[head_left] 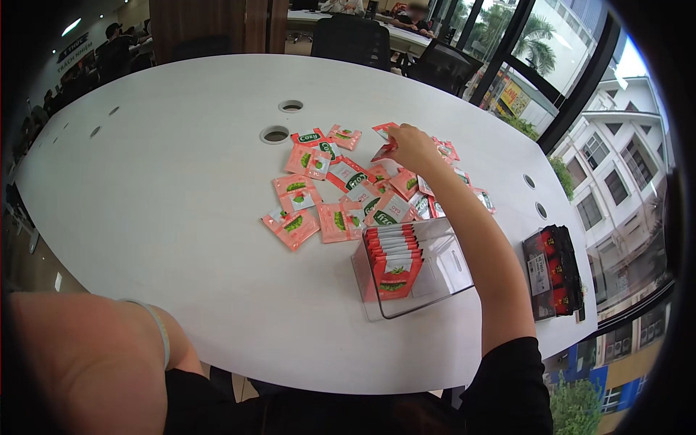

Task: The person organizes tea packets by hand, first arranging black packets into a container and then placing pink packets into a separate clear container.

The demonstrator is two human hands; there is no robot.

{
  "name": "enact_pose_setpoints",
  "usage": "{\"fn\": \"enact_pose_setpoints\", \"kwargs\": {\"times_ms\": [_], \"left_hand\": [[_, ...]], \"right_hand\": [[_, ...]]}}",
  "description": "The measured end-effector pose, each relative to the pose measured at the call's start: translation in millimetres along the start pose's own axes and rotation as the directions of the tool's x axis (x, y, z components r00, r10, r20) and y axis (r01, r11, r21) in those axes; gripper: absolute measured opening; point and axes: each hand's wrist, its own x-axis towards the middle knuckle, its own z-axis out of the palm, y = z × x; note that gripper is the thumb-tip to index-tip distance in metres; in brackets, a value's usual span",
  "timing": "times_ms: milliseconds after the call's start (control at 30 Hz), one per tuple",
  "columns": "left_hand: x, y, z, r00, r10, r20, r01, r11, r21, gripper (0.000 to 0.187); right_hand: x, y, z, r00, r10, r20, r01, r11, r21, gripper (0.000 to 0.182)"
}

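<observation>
My right hand [415, 147] reaches over the far side of a pile of packets, its fingers closed on a red packet [384, 152], partly hidden by the hand. Pink packets [296, 194] and red-and-white packets [348, 175] lie loose and overlapping around it. Nearer to me, a clear plastic box [442, 272] holds a row of upright red packets [396, 279] on its left side; its right side shows bare plastic. At the lower left my left hand [87, 362] is raised close to the camera, below a light wristband, with its fingers out of sight.
A dark-lidded clear box [552, 272] with red contents stands at the right edge of the round white table [181, 181]. Round holes [275, 134] open in the tabletop. Black chairs [351, 41] stand beyond it, and people sit farther back. Windows line the right.
</observation>
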Motion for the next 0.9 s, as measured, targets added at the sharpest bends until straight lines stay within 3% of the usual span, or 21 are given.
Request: {"fn": "enact_pose_setpoints", "kwargs": {"times_ms": [100, 267, 400, 467, 533, 567, 600, 633, 700, 733, 767, 833, 900], "left_hand": [[1.1, 6.0, 3.0, 1.000, -0.017, 0.015, 0.018, 1.000, -0.019, 0.030], [18.5, 4.3, 15.6, 0.997, 0.030, 0.070, -0.024, 0.995, -0.093, 0.031], [35.3, 12.7, 26.3, 0.994, 0.070, 0.087, -0.062, 0.993, -0.101, 0.032], [11.0, 10.5, 66.0, 0.995, 0.090, 0.044, -0.079, 0.975, -0.207, 0.019], [-3.5, 21.7, 82.4, 0.925, 0.121, 0.360, -0.077, 0.988, -0.135, 0.005], [-14.6, 26.1, 90.3, 0.875, 0.159, 0.457, -0.110, 0.985, -0.133, 0.010], [-22.1, 28.9, 95.5, 0.815, 0.196, 0.545, -0.145, 0.980, -0.135, 0.016], [-23.9, 31.5, 95.9, 0.814, 0.191, 0.549, -0.138, 0.981, -0.137, 0.016], [-27.5, 38.8, 92.7, 0.650, 0.347, 0.676, -0.136, 0.928, -0.346, 0.015], [-26.0, 42.2, 89.7, 0.614, 0.391, 0.685, -0.137, 0.908, -0.395, 0.014], [-26.0, 48.3, 87.3, 0.611, 0.385, 0.691, -0.125, 0.910, -0.396, 0.014], [-25.2, 60.5, 84.2, 0.720, 0.365, 0.590, -0.088, 0.892, -0.444, 0.012], [-19.5, 65.9, 79.0, 0.694, 0.385, 0.608, -0.104, 0.890, -0.444, 0.009]], "right_hand": [[-2.7, -7.3, -8.6, 1.000, -0.015, 0.007, 0.015, 1.000, 0.004, 0.026], [-6.2, -14.2, -21.1, 0.995, 0.097, -0.031, -0.094, 0.992, 0.089, 0.022], [-2.3, -12.8, -28.3, 0.966, 0.056, -0.253, -0.006, 0.980, 0.196, 0.024], [-3.0, -17.2, -40.9, 0.898, 0.024, -0.438, 0.117, 0.949, 0.291, 0.025], [-11.7, -30.3, -67.9, 0.890, 0.051, -0.452, 0.130, 0.924, 0.361, 0.031], [-20.9, -35.9, -79.3, 0.869, 0.029, -0.493, 0.182, 0.909, 0.375, 0.032], [-34.0, -40.5, -90.3, 0.863, 0.012, -0.504, 0.237, 0.874, 0.425, 0.032], [-50.1, -45.0, -101.4, 0.856, -0.005, -0.517, 0.290, 0.833, 0.472, 0.031], [-88.9, -49.3, -122.8, 0.912, -0.016, -0.410, 0.295, 0.719, 0.630, 0.030], [-109.1, -50.0, -129.5, 0.923, -0.045, -0.382, 0.313, 0.667, 0.677, 0.029], [-129.7, -49.9, -131.9, 0.933, -0.074, -0.353, 0.323, 0.609, 0.725, 0.027], [-164.6, -45.1, -129.3, 0.890, -0.186, -0.416, 0.426, 0.663, 0.615, 0.025], [-191.6, -49.4, -132.5, 0.917, -0.219, -0.334, 0.394, 0.641, 0.659, 0.024]]}}
